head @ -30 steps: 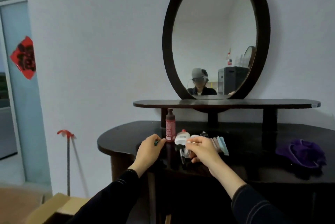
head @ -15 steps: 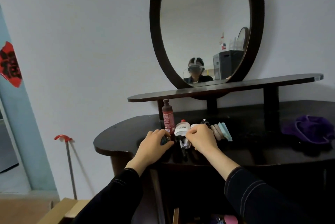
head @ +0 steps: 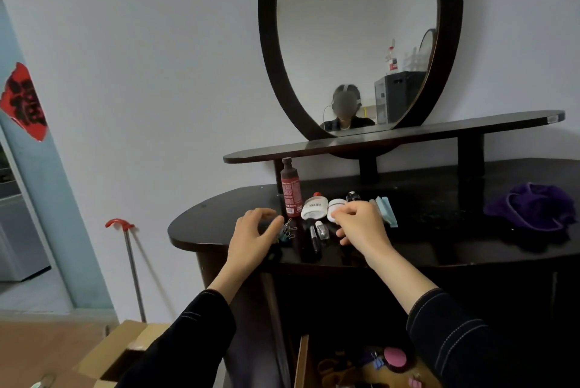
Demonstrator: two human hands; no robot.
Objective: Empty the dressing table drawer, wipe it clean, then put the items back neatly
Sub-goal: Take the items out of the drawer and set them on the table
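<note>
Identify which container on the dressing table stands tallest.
The dark red bottle, upright at the row's left end; the white bottle and white jar beside it sit far lower.

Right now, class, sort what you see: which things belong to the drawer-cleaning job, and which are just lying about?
Job: drawer, red bottle, white tube, jar, clips, blue packets, purple cloth (probably for wiping).

Lying about: mirror, red-handled stick, cardboard box, red paper.

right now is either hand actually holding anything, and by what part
Cannot be told. The left hand has its fingertips at the binder clips, the right hand curls in front of the white jar, but neither grip shows clearly.
</note>
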